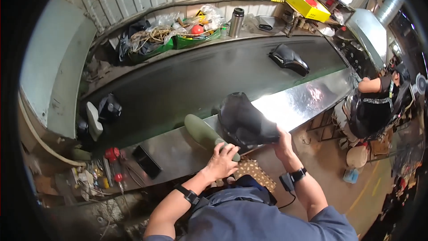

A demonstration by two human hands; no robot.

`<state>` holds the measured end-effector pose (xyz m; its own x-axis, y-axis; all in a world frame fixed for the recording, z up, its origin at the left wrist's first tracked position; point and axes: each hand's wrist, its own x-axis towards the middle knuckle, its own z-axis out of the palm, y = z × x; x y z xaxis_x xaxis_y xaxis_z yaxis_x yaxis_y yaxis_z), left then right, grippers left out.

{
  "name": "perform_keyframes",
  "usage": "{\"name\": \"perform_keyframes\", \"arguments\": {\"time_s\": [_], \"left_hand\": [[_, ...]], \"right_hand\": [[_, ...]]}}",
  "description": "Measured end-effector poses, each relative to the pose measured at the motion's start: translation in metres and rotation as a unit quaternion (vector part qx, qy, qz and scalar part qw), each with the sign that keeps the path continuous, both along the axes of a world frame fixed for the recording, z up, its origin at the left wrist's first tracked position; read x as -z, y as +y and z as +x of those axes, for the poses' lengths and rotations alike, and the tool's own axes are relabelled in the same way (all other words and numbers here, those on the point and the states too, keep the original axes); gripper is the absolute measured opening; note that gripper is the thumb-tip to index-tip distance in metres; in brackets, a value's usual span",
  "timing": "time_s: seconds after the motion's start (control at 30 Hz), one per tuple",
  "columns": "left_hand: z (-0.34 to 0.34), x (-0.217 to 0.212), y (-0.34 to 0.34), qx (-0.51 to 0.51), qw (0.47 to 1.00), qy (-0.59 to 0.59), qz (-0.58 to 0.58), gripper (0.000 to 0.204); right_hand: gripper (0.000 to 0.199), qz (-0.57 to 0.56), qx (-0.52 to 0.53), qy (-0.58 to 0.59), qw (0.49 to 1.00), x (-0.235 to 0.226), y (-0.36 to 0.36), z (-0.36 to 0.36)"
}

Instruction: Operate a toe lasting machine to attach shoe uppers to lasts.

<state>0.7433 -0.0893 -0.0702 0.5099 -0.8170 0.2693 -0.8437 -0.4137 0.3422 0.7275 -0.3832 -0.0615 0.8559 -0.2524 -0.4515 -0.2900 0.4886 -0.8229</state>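
An olive-green shoe last (200, 130) lies at a slant over the near metal ledge, its rounded end pointing away to the left. My left hand (222, 161) is closed over its near end, fingers curled on top. Right beside it, a dark, floppy black shoe upper (244, 117) is spread above the ledge. The fingers of my right hand (283, 143) grip its near right end; the thumb shows along the edge, and the other fingertips are hidden beneath. The last and the upper overlap or lie very close; whether they touch, I cannot make out.
A dark conveyor belt (165, 93) runs behind the metal ledge (178, 151). On it are a black shoe (289, 59) and, far left, a pale last (93, 121). A phone (146, 161) lies on the ledge. Green bins, a steel flask (236, 22) and a yellow box (307, 6) stand behind. A co-worker (374, 102) sits right.
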Motion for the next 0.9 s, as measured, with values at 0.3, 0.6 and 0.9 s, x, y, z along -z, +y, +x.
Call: {"name": "perform_keyframes", "arguments": {"time_s": [0.3,0.6,0.9], "left_hand": [[0.107,-0.008,0.067,-0.338,0.366,0.74,-0.451,0.034],[0.165,0.066,0.055,-0.545,0.791,0.219,-0.171,0.034],[0.09,0.093,0.077,-0.547,0.656,0.41,-0.319,0.041]], "right_hand": [[0.044,-0.493,-0.3,-0.41,0.707,-0.042,0.061,-0.042],[0.108,-0.412,-0.165,-0.312,0.84,0.044,0.118,-0.02],[0.096,-0.385,-0.366,-0.297,0.793,0.025,0.059,-0.044]]}}
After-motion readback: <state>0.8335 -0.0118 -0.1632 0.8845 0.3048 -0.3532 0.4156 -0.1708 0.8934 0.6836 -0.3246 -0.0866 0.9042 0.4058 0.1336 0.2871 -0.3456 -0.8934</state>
